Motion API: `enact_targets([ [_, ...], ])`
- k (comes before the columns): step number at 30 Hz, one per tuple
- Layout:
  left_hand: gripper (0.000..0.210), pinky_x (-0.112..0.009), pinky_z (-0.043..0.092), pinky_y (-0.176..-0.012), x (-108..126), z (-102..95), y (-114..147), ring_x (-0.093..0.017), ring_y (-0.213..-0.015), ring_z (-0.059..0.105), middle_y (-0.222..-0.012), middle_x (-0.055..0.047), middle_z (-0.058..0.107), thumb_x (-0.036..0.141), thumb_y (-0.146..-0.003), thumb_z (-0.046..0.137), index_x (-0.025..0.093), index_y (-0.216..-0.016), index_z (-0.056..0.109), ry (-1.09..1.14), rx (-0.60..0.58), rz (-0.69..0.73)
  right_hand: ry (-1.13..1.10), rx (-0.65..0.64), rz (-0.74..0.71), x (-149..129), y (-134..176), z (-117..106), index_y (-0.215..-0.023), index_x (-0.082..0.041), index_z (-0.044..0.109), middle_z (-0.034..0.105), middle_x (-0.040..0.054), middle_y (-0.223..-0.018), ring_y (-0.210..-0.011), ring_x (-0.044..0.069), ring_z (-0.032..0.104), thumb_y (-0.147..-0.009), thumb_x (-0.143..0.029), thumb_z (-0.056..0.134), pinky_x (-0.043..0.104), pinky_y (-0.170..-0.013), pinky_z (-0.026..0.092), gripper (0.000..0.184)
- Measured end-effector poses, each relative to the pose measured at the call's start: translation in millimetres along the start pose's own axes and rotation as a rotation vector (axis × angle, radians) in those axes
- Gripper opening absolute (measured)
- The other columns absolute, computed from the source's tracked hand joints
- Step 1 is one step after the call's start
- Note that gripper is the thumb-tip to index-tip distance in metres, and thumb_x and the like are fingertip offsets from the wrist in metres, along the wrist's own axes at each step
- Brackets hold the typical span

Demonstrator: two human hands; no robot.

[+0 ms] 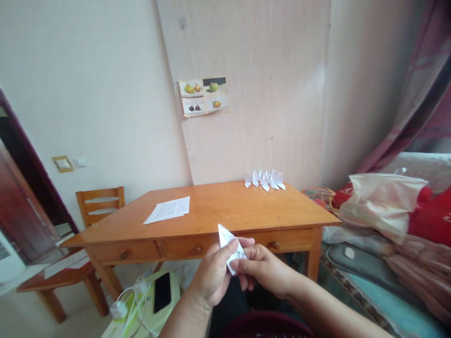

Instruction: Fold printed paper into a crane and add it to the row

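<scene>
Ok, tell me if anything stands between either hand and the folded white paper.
Nothing visible does: the left hand and the right hand both hold the folded white paper directly, in front of the brown wooden table.

Viewed from head height, facing forward and down, past the left hand (pixel 213 270) and right hand (pixel 262 267) close below, over a table (pixel 218 202) farther off, to the wall (pixel 116 70) behind.
</scene>
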State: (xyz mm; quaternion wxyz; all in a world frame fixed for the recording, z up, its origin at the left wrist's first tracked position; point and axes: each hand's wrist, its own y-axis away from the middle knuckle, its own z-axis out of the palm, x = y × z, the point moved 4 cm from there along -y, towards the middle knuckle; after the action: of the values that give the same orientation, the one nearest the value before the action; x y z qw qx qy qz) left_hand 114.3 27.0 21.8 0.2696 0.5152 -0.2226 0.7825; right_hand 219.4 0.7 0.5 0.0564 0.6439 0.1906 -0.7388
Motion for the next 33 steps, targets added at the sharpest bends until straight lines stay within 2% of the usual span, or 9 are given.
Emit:
enact_targets([
  [5,0.042,-0.032,0.050,-0.042,3.6,-2.2,1.1,-0.019,-0.053,0.066,-0.123,-0.020,0.067,0.051,-0.088,0.062,0.012,-0.100,0.070,0.047,0.011,-0.002,0.023,-0.003,0.015,1.2,2.2,0.7,-0.074,-0.015,0.065,0.060,-0.0021,-0.053,-0.044,0.007,0.049,-0.087,-0.050,0.069,0.018,-0.044,0.036,0.037],
  [11,0.034,-0.036,0.058,-0.064,5.0,-6.5,1.1,-0.031,-0.091,0.071,-0.117,-0.021,0.069,0.043,-0.086,0.067,0.010,-0.094,0.071,0.109,0.089,0.041,0.057,-0.003,0.024,2.4,3.1,0.6,-0.077,-0.015,0.065,0.061,-0.0012,-0.053,-0.044,0.008,0.048,-0.087,-0.052,0.068,0.019,-0.045,0.037,0.038],
  [15,0.033,-0.035,0.056,-0.064,4.5,-6.3,1.4,-0.031,-0.093,0.070,-0.117,-0.020,0.069,0.042,-0.086,0.068,0.011,-0.095,0.071,0.122,0.086,0.042,0.075,0.004,0.023,1.8,2.7,1.5,-0.079,-0.015,0.066,0.062,-0.0003,-0.054,-0.045,0.008,0.049,-0.088,-0.052,0.067,0.019,-0.046,0.037,0.038],
  [20,0.034,-0.037,0.057,-0.073,7.5,-7.8,1.9,-0.033,-0.099,0.069,-0.116,-0.020,0.070,0.043,-0.084,0.069,0.010,-0.093,0.072,0.123,0.092,0.039,0.079,0.006,0.025,2.1,3.2,3.0,-0.077,-0.016,0.066,0.061,-0.0007,-0.054,-0.045,0.008,0.048,-0.088,-0.054,0.067,0.020,-0.046,0.037,0.039],
  [25,0.031,-0.043,0.051,-0.096,13.5,-9.9,2.2,-0.033,-0.110,0.067,-0.109,-0.019,0.074,0.041,-0.084,0.070,0.011,-0.090,0.073,0.145,0.114,0.072,0.076,-0.010,0.036,6.1,3.8,2.6,-0.077,-0.016,0.067,0.062,-0.0004,-0.055,-0.045,0.008,0.049,-0.087,-0.053,0.068,0.020,-0.047,0.038,0.039],
  [29,0.030,-0.046,0.048,-0.100,14.1,-9.7,1.9,-0.034,-0.113,0.066,-0.108,-0.019,0.074,0.040,-0.084,0.069,0.011,-0.089,0.074,0.156,0.128,0.077,0.070,-0.011,0.018,4.8,3.8,3.0,-0.076,-0.015,0.066,0.062,-0.0001,-0.055,-0.046,0.009,0.049,-0.088,-0.051,0.067,0.020,-0.047,0.037,0.038],
  [33,0.027,-0.046,0.045,-0.106,21.6,-15.3,-1.1,-0.030,-0.111,0.067,-0.105,-0.017,0.076,0.038,-0.086,0.067,0.012,-0.089,0.073,0.220,0.148,0.119,0.070,-0.045,0.052,6.0,6.7,6.9,-0.077,-0.015,0.065,0.062,-0.0005,-0.055,-0.046,0.008,0.048,-0.089,-0.048,0.067,0.020,-0.047,0.037,0.035],
])
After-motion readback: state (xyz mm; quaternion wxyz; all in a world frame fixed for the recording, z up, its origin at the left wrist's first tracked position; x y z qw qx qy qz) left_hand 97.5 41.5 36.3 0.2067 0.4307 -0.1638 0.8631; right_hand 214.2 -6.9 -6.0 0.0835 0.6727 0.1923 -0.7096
